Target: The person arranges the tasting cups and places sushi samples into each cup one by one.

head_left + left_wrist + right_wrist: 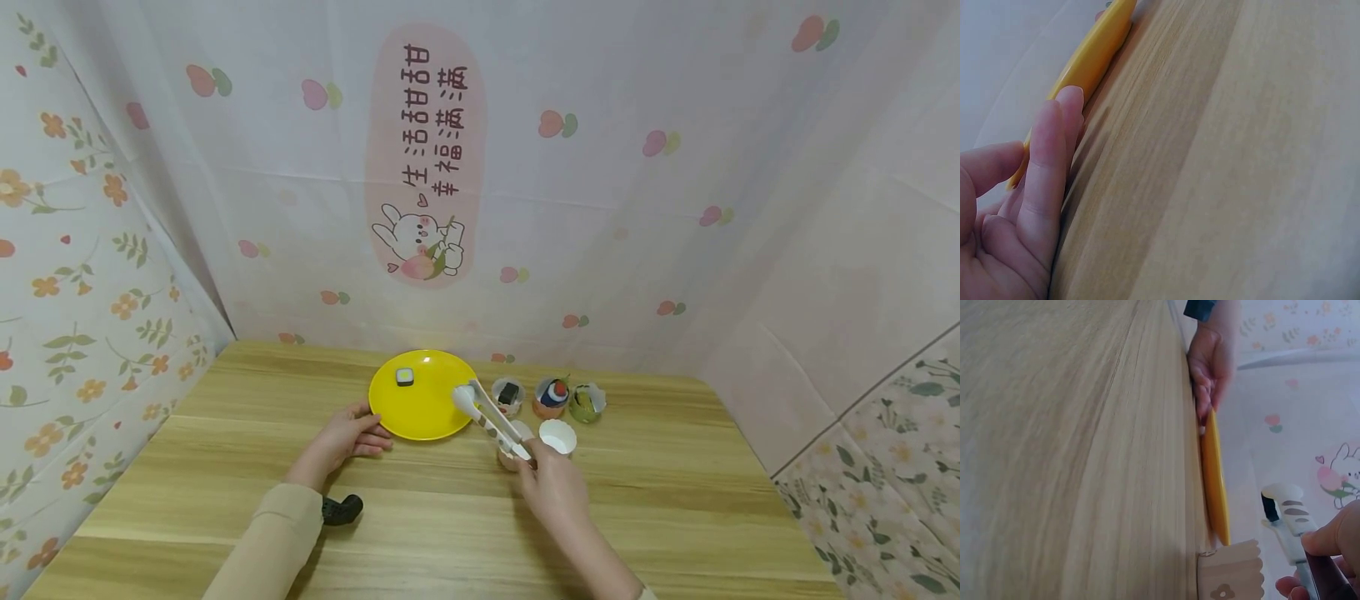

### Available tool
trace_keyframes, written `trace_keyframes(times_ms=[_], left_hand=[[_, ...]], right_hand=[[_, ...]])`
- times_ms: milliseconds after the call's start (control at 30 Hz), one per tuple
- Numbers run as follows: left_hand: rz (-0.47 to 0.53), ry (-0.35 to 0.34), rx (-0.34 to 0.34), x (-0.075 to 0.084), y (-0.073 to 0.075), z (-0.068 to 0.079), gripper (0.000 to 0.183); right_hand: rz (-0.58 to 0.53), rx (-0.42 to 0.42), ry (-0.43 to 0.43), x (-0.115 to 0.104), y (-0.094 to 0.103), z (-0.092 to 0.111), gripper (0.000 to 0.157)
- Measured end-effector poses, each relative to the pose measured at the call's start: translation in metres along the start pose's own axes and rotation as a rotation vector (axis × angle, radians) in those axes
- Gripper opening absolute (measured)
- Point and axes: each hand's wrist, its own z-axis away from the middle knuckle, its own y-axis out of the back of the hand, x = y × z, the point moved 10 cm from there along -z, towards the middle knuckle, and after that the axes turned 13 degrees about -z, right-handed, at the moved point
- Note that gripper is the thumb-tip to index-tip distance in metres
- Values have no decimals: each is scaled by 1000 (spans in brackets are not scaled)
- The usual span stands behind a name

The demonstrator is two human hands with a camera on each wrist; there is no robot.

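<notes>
My left hand (351, 437) pinches the left rim of a yellow plate (431, 408), thumb above and fingers beneath, as the left wrist view (1025, 187) also shows. On the plate lies a small toy sushi roll (405, 377), dark-sided with a pale top and yellow-green centre. My right hand (555, 492) grips white tongs (498, 421) with grey-brown patches, their tips over the plate's right edge. In the right wrist view a small dark piece (1270, 507) shows between the tong tips; its kind is unclear.
Right of the plate stand paper cups holding small pieces: a dark one (508, 393), a red-and-blue one (555, 393) and a greenish one (587, 402). Nearer me are a white-lined cup (557, 436) and another partly behind the tongs. A patterned curtain (600, 208) hangs behind the wooden table (435, 533).
</notes>
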Motion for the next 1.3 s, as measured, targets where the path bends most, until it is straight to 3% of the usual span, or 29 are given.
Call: trace_keyframes(times_ms=[400, 767, 1300], left_hand=[[-7, 2, -4, 0, 1, 2, 48], [-3, 6, 5, -2, 2, -1, 48], [-8, -8, -3, 0, 0, 0, 47]], right_hand=[[14, 14, 48, 4, 11, 8, 25], [33, 101, 163, 6, 32, 16, 21], [43, 77, 214, 28, 53, 29, 29]])
